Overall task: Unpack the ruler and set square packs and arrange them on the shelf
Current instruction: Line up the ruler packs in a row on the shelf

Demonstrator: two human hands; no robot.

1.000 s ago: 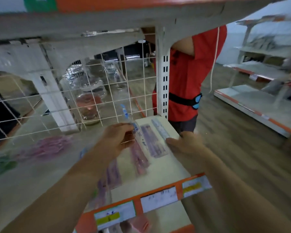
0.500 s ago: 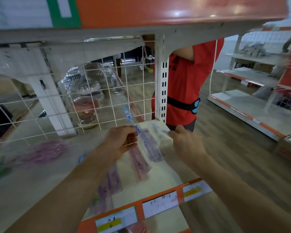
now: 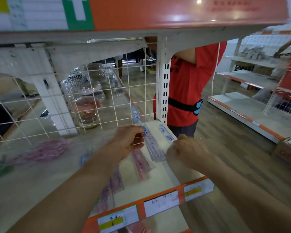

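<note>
My left hand (image 3: 127,140) pinches a clear ruler pack with blue print (image 3: 149,140), held slanted over the right end of the white shelf (image 3: 168,175). My right hand (image 3: 186,150) grips the end of a second blue-printed ruler pack (image 3: 165,134) that lies along the shelf's right edge. A pink pack (image 3: 141,163) lies flat on the shelf under my hands. More purple and pink packs (image 3: 115,180) lie in a row toward the shelf's front. A blurred pile of pink packs (image 3: 47,151) sits further left.
A white wire grid (image 3: 97,101) backs the shelf, with clear plastic jars behind it. An upright slotted post (image 3: 164,91) stands at the right corner. A person in a red shirt (image 3: 190,81) stands just beyond. The orange upper shelf (image 3: 175,12) hangs overhead. A cardboard box (image 3: 287,150) rests on the floor at right.
My right hand moved from flat on the shelf edge onto the far-right ruler pack and closed on it. My left hand stays on its ruler pack. My head has moved closer.
</note>
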